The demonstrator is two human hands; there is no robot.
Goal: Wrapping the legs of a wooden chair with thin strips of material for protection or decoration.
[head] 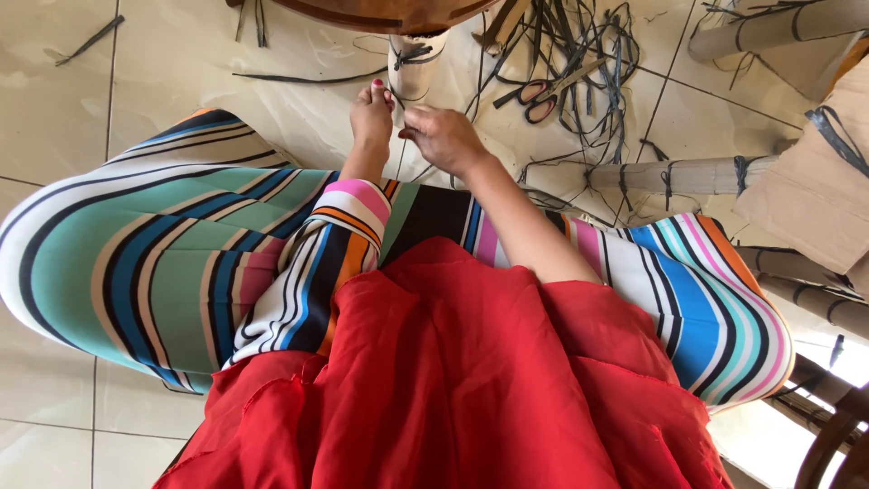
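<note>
My left hand (371, 118), with red nail polish and a striped sleeve, reaches forward and grips the lower end of a cream rolled tube (415, 56) standing on the tiled floor. Thin dark strips are wound around that tube. My right hand (444, 138), on a bare forearm, is beside the left and pinches a dark strip (404, 107) against the base of the tube. Both hands touch the tube. A red cloth (453, 380) covers my lap over a wide striped garment (145, 263).
Red-handled scissors (536, 96) lie among a tangle of dark strips (584, 54) at the top right. Rolled tubes bound with strips (670, 172) and a sheet of cardboard (815, 195) lie at the right. A brown round wooden object (380, 11) is at the top, wooden furniture (833, 435) at bottom right.
</note>
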